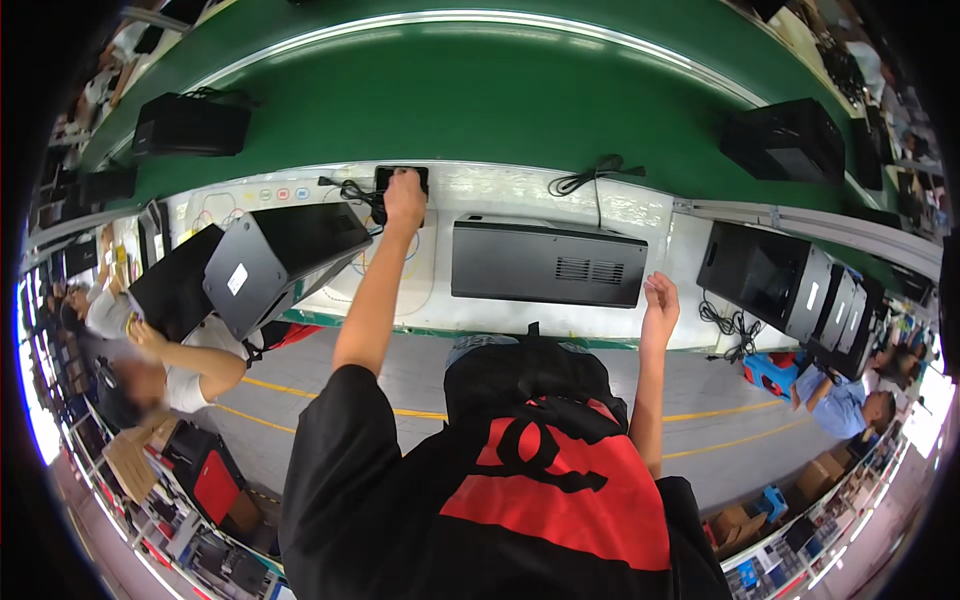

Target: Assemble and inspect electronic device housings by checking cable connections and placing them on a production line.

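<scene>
My left hand [404, 203] reaches far forward, its fingers curled together over a flat black phone-like device [383, 180] that lies on the white worktop. It touches the device's face, and I see no grip around its edges. A bundled black cable [357, 190] lies just left of it. In front of me a large black computer case [510, 262] rests on its side, vent slots toward its right end. My right hand [660, 297] hovers beside that right end, fingers loosely bent and apart, holding nothing. Another coiled black cable [580, 182] lies behind the case.
Black cases [285, 250] stand tilted at left, and more cases [750, 268] at right beside a coiled cable [735, 325]. Behind runs a green conveyor belt [480, 100] carrying black units [190, 125]. A co-worker [190, 370] sits left, another [840, 402] right.
</scene>
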Demonstrator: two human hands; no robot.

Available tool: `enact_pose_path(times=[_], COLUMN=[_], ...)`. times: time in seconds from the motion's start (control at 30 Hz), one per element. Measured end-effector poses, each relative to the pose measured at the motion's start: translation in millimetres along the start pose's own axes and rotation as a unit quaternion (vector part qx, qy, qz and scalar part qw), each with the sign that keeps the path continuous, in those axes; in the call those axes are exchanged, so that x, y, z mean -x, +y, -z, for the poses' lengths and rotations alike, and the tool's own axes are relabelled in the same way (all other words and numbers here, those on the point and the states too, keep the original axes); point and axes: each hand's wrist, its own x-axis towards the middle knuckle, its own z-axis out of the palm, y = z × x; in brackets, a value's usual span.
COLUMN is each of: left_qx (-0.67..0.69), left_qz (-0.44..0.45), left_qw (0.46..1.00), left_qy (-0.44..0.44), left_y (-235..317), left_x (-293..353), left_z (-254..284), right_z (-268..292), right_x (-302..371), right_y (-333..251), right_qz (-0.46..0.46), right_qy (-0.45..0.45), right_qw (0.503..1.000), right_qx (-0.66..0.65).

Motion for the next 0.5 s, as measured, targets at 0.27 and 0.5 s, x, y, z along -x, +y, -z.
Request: enact_pose_path(times=[0.27,0.5], left_qx=[0.011,0.074], left_qz=[-0.058,-0.025], left_qw=[0.998,0.997], left_qy=[-0.032,-0.019], left_y=[-17,-25], left_x=[-11,-14], left_z=[-17,-28], right_z=[7,13], right_x=[25,25], right_y=[6,8], right_qz=[-0.022,-0.017], right_qy=[0.032,0.045], right_qw=[0.999,0.999], right_qx=[0.018,0.017])
